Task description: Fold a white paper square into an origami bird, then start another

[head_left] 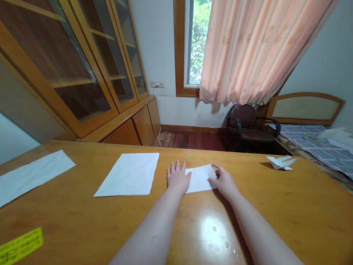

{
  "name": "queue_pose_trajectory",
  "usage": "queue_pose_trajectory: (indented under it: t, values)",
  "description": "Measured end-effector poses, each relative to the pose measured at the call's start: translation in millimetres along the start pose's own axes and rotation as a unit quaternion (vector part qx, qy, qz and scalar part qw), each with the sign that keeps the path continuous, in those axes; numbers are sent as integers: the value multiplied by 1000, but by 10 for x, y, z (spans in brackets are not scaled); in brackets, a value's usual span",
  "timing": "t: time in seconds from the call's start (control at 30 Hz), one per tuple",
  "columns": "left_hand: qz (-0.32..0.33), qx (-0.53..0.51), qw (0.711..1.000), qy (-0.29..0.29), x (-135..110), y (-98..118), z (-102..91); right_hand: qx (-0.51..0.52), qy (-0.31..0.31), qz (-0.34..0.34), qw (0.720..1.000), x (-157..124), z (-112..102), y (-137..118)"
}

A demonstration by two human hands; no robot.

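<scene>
A small white sheet of paper (200,178), apparently folded, lies on the wooden table in front of me. My left hand (178,180) is open and flat, fingers spread, pressing down at the paper's left edge. At the opposite edge, my right hand (223,181) is curled round the paper, its thumb on top and its index finger by the far right corner. The other fingers of that hand are partly hidden. Left of my left hand lies a larger white sheet (129,175), flat on the table.
The wooden table (110,228) also bears a long white paper strip (33,175) at far left, a yellow label (22,244) at near left and a folded paper bird (281,162) at right. Beyond stand glass-doored cabinets (116,106), an armchair (248,125) and a bed (311,138).
</scene>
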State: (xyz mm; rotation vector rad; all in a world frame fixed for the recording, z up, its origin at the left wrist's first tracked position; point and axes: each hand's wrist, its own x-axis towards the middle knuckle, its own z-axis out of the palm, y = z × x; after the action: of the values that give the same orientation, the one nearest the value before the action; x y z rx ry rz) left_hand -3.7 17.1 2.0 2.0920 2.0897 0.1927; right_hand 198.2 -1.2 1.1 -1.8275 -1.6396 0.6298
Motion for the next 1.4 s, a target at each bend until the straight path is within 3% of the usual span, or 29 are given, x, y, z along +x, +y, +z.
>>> queue_pose_trajectory:
  t: [0.13, 0.27, 0.4, 0.57, 0.97, 1.2, 1.4]
  values:
    - [0, -4, 1000, 5, 1, 4, -2, 15, -1, 14, 1000, 9, -4, -9]
    - [-10, -13, 1000, 13, 10, 8, -7, -45, -18, 10, 999, -11, -50, -42]
    - [-26, -33, 999, 29, 25, 23, -25, -49, 17, 8, 999, -31, -86, -60]
    - [7, -82, 996, 41, 36, 45, -41, -24, 52, 20, 998, -27, -109, -50]
    - [-44, -201, 967, 148, 21, 69, -167, 16, 93, 30, 995, -32, -145, -52]
    - [0, -270, 951, 152, 4, 52, -203, 67, 111, 37, 991, -15, -128, -32]
    - [71, -305, 934, 173, -40, 48, -219, 186, 150, 60, 969, 27, -53, 16]
